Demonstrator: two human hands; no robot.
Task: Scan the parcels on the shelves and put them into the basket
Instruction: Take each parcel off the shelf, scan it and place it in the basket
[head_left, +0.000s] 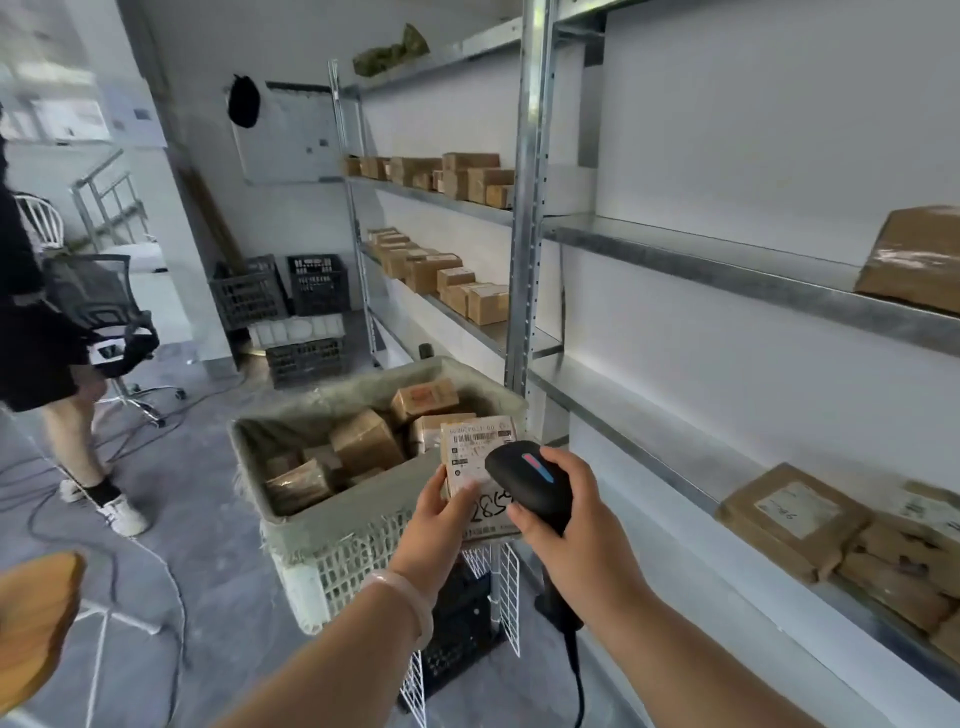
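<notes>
Hands, two: left hand (441, 512) pinching one labelled parcel (480, 470) just above near rim of basket (332, 525), thumb across label; right hand (566, 525) wrapped round handle of one black scanner (530, 480). Inside cloth-lined basket, at least six brown parcels (366, 439). On right shelves (727, 270), one upper parcel (914, 260), several lower parcels (795, 519).

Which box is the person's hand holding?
The white-labelled parcel, gripped by the left hand; every other box lies on a shelf or in the basket.
</notes>
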